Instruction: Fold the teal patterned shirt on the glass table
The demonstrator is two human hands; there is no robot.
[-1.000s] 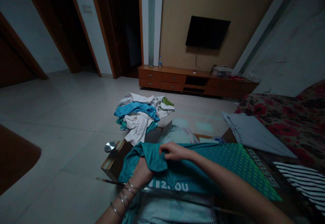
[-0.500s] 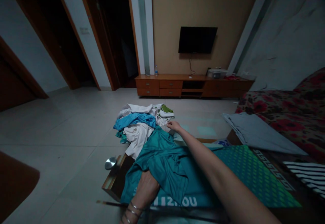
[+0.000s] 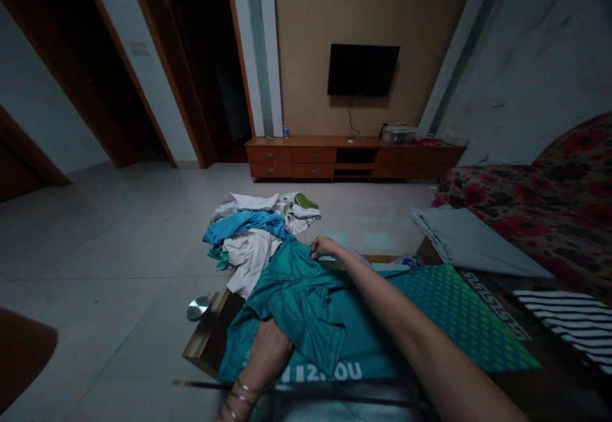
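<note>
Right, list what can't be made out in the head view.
In the head view:
Left hand: fingers hidden under the teal shirt.
Right hand: too small and dim to tell whether it grips the shirt.
White lettering: partly covered by the left hand and shirt folds.
Striped cloth: cut off by the right edge.
Plastic box: contents too small and dim to name.
</note>
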